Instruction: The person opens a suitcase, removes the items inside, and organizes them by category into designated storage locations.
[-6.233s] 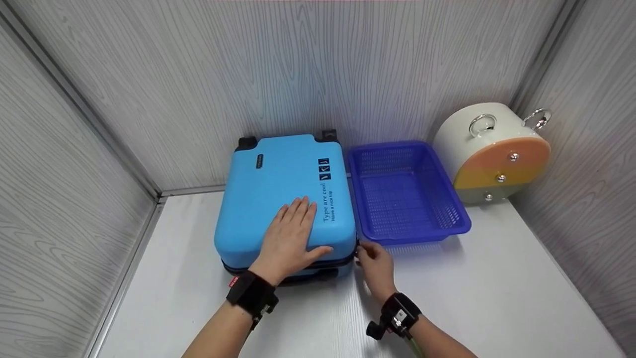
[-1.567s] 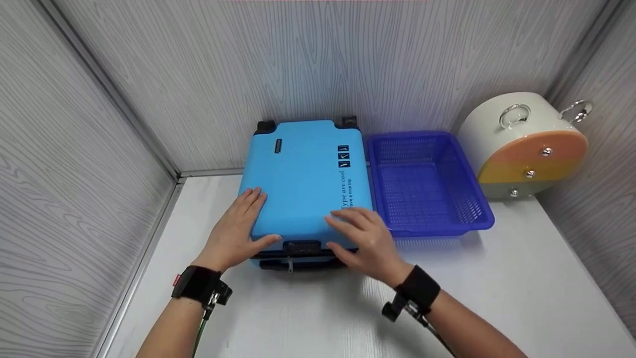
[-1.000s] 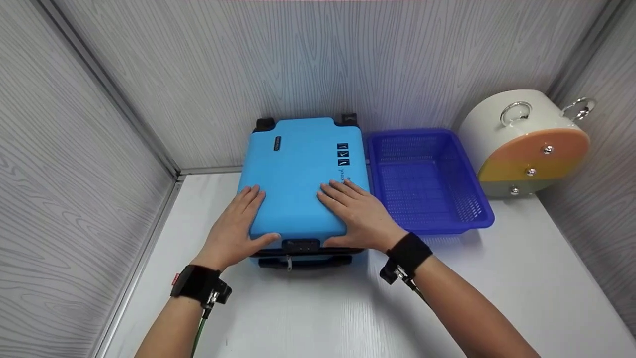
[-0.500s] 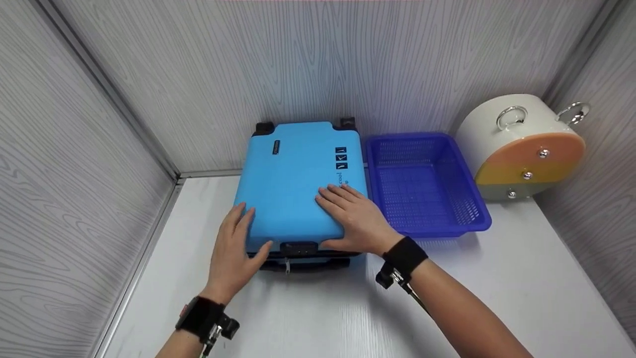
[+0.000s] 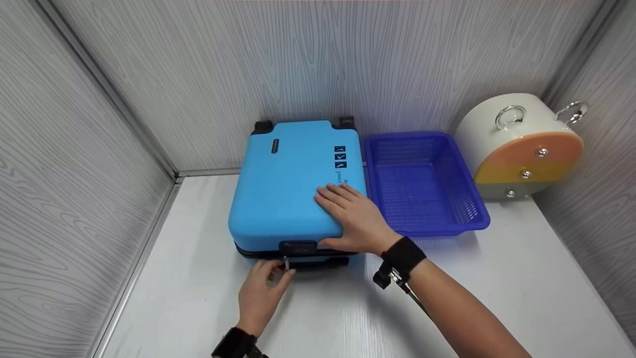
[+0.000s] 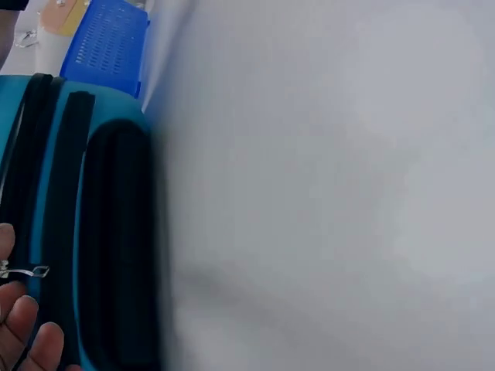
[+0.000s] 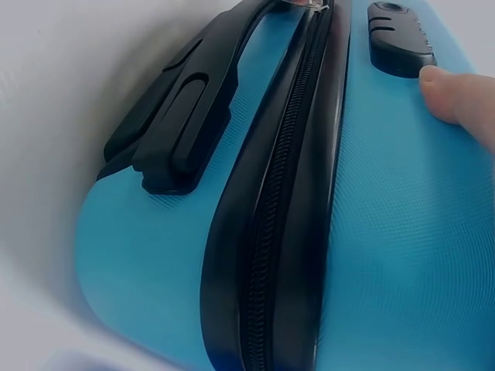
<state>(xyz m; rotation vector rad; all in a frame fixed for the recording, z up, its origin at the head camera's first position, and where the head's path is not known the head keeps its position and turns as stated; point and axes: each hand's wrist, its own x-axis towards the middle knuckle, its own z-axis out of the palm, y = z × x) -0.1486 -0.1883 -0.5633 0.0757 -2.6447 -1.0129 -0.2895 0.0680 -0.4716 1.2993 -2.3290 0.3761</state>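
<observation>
A light blue hard-shell suitcase (image 5: pixel 293 189) lies flat on the table, its front seam and black carry handle (image 7: pixel 186 108) toward me. My left hand (image 5: pixel 261 293) is at that seam, thumb and fingers curled round the silver zipper pull (image 6: pixel 27 271). In the left wrist view the thumb lies on one side of the pull and the fingers (image 6: pixel 23 313) on the other, with narrow gaps. My right hand (image 5: pixel 355 219) rests flat on the lid, fingers extended; its thumb (image 7: pixel 456 97) lies beside the black combination lock (image 5: pixel 298 247). The front zipper teeth (image 7: pixel 278 170) look meshed.
A blue plastic basket (image 5: pixel 370 199) stands right of the suitcase. Beyond it, at the right wall, is a white rounded case (image 5: pixel 477 134) with an orange, yellow and green front, silver knobs and ring handles. A wood-grain panel (image 5: pixel 298 59) stands close behind the suitcase.
The right hand was at the suitcase's right front corner, then came onto the lid. My left hand has left the lid and moved down to the zipper pull at the front seam.
</observation>
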